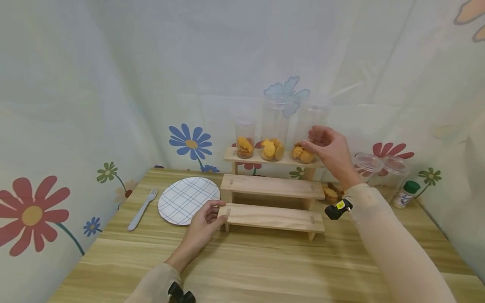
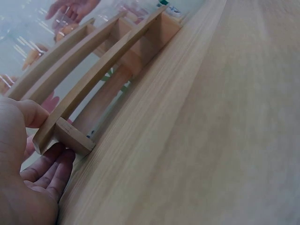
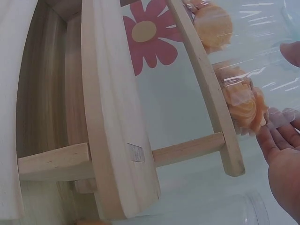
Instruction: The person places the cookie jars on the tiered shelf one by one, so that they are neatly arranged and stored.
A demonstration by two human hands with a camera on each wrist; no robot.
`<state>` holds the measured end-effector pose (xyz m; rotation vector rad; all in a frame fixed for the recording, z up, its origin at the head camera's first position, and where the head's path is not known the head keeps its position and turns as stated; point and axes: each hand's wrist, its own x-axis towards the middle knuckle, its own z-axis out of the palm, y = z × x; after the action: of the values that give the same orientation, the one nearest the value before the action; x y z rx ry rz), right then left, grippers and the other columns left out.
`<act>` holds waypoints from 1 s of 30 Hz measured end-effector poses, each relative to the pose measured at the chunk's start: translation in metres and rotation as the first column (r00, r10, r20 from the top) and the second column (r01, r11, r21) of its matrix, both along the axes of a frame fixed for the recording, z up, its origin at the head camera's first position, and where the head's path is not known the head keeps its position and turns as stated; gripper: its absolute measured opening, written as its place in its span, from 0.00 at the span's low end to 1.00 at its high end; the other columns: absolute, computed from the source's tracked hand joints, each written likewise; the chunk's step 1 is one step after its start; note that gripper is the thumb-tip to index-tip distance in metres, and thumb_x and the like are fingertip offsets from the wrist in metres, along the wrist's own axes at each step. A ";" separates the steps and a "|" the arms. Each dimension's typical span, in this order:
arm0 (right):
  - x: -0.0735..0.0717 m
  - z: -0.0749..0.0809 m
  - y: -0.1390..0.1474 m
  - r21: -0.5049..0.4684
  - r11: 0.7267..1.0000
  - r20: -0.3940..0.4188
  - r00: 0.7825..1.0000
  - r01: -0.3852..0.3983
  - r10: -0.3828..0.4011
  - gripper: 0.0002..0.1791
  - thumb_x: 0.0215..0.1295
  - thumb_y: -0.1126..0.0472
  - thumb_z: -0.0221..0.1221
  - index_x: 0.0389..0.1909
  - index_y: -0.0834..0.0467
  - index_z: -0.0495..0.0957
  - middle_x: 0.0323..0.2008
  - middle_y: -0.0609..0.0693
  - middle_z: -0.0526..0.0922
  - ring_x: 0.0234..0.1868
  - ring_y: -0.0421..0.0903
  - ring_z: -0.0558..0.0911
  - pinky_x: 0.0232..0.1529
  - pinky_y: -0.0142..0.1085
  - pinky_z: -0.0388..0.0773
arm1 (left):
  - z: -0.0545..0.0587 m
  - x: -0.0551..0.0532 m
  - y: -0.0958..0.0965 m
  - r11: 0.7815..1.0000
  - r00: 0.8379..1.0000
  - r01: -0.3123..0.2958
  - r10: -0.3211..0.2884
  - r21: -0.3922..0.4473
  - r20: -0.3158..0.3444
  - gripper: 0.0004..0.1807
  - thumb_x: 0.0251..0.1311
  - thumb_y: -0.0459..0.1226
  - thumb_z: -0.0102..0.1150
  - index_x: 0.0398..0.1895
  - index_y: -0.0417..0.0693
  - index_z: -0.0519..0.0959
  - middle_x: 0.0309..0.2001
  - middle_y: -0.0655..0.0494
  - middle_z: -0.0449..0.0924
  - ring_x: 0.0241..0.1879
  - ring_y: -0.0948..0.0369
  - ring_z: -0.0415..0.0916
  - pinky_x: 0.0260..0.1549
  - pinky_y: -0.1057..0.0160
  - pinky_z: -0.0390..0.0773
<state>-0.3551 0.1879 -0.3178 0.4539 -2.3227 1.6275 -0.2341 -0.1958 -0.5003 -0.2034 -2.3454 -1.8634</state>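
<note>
A three-tier wooden display stand (image 1: 270, 215) rests on the table. My left hand (image 1: 202, 225) holds the left end of its lowest tier; in the left wrist view the thumb lies over the board and the fingers (image 2: 61, 173) reach beneath it. On the top tier stand three clear jars holding yellow-orange snacks: a short jar (image 1: 245, 128) at left, a taller jar (image 1: 275, 120) in the middle, another tall jar (image 1: 308, 120) at right. My right hand (image 1: 331, 151) is around the lower part of the right jar, with thumb and fingers on different sides of it.
Left of the stand lie a checked white plate (image 1: 188, 200) and a grey fork (image 1: 142, 210). To the right are two more clear jars, one with a visible lid (image 1: 368, 162), and a green-capped shaker (image 1: 405, 194). Brown snacks (image 1: 331, 193) show behind the stand's right end. A flowered curtain (image 1: 227, 63) surrounds the table.
</note>
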 end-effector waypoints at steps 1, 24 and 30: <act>-0.001 0.000 -0.001 -0.009 1.000 0.003 1.000 -0.004 0.004 0.38 0.73 0.50 0.75 0.77 0.60 0.74 0.70 0.61 0.81 0.66 0.49 0.84 0.64 0.27 0.81 | 0.000 0.000 0.000 1.000 1.000 -0.002 0.002 0.000 -0.002 0.22 0.73 0.34 0.71 0.67 0.50 0.82 0.52 0.45 0.85 0.54 0.54 0.83 0.57 0.65 0.81; -0.002 -0.004 -0.001 0.021 0.999 0.038 0.999 -0.036 0.035 0.43 0.73 0.55 0.75 0.82 0.65 0.67 0.74 0.63 0.78 0.74 0.59 0.77 0.78 0.44 0.72 | -0.001 -0.001 -0.001 1.000 1.000 -0.010 0.010 -0.011 -0.002 0.22 0.73 0.34 0.72 0.67 0.51 0.82 0.52 0.45 0.85 0.54 0.54 0.83 0.57 0.65 0.81; 0.004 -0.007 0.004 0.022 1.000 0.014 1.000 -0.009 0.009 0.51 0.72 0.51 0.77 0.86 0.62 0.61 0.79 0.62 0.73 0.80 0.58 0.72 0.82 0.52 0.66 | 0.000 -0.001 0.001 1.000 1.000 -0.003 0.003 -0.012 0.006 0.22 0.73 0.35 0.72 0.67 0.51 0.82 0.52 0.45 0.85 0.54 0.54 0.83 0.58 0.65 0.81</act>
<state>-0.3511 0.1923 -0.3252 0.4604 -2.3536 1.6159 -0.2352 -0.1948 -0.5007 -0.1960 -2.3601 -1.8524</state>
